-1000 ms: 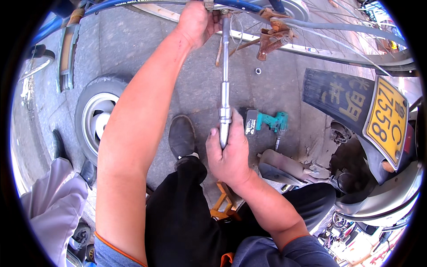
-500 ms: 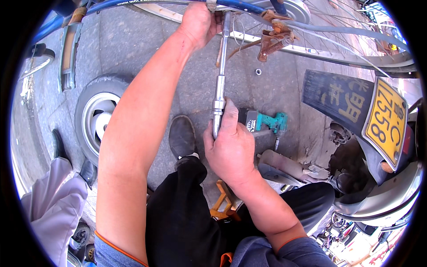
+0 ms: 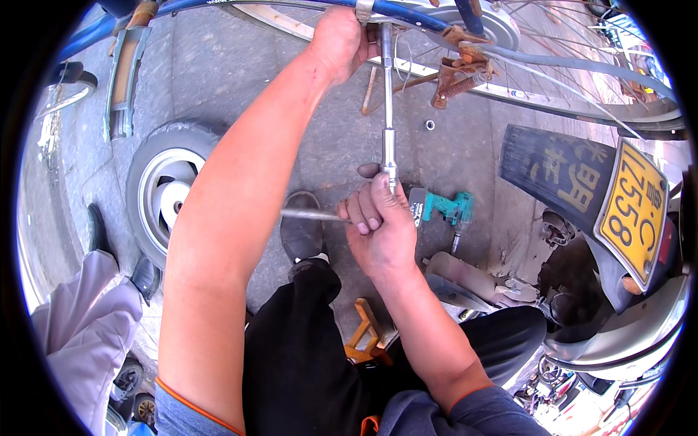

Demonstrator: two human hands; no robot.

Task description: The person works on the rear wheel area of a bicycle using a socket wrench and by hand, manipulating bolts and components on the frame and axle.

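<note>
A long chrome socket wrench (image 3: 387, 102) runs from the blue bicycle frame tube (image 3: 407, 16) down to my right hand (image 3: 382, 225). That hand is closed around its near end, thumb up along the shaft. A slim metal bar (image 3: 313, 214) sticks out leftward from the same fist. My left hand (image 3: 345, 47) is up at the frame, fingers curled in beside the wrench's far end; what they grip is hidden. Right of them is a rusty bracket with a spring (image 3: 459, 76). A small nut (image 3: 430, 125) lies on the paving.
A teal cordless drill (image 3: 451, 209) lies beyond my right hand. A small wheel with a tyre (image 3: 171, 189) is at left, near another person's legs (image 3: 91, 312). At right are a black mudguard (image 3: 545, 163) and a yellow plate (image 3: 631, 214). A spoked bicycle wheel (image 3: 560, 102) stands ahead.
My right hand has turned and its grip has shifted at the wrench's near end; the bar pointing left now shows. The view has moved slightly, while my left hand stays at the frame.
</note>
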